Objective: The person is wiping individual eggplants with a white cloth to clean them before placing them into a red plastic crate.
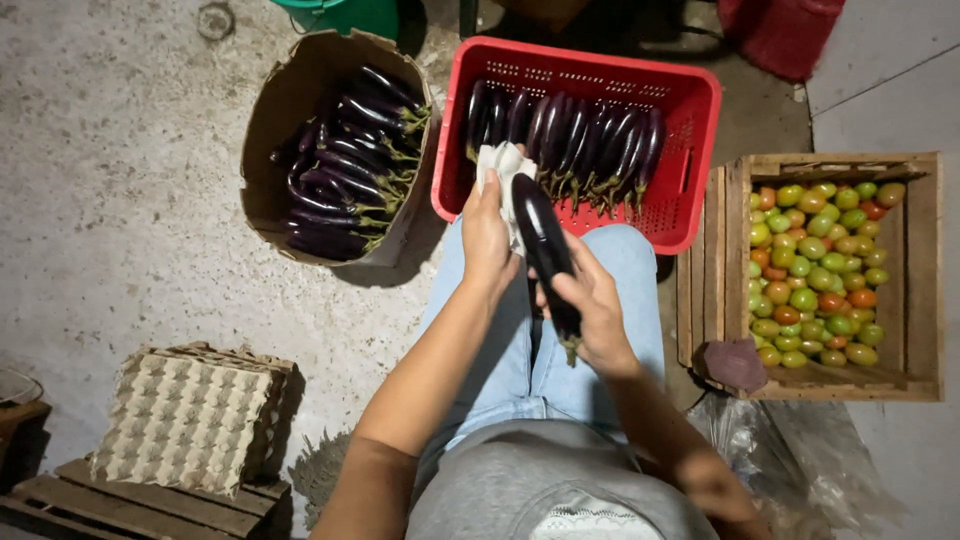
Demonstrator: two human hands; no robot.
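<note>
Right hand point(598, 312): fingers wrapped around the lower, stem end of one eggplant point(545, 250), gripping it over the lap. Forearm runs up from the lower right of the view, wrist bent inward.

Eggplant: long, slim, dark purple, glossy. Long axis runs near vertical in the view, slightly slanted; green stem end points down toward the person's body, rounded tip points up toward the red crate point(700, 110). Held above the knees, just short of the crate's near rim.

Left hand point(487, 235): closed on a white cloth point(503, 165), bunched and pressed against the upper part of the eggplant. Forearm rises from the lower left, roughly straight, angled toward the right hand.

Person: seated, blue jeans, grey top, knees toward the crate.

Red crate: plastic, perforated walls, on the floor just beyond the knees. Holds a row of eggplants laid side by side, stems toward the person; its right part is bare.

Cardboard box point(275, 110): left of the crate, tipped open, filled with stacked eggplants, stems to the right.

Wooden crate point(925, 270): right of the person, holds many small tomatoes, green, orange and red.

Egg trays point(190, 420): grey pulp, stacked on a wooden pallet point(110, 505) at lower left.
</note>
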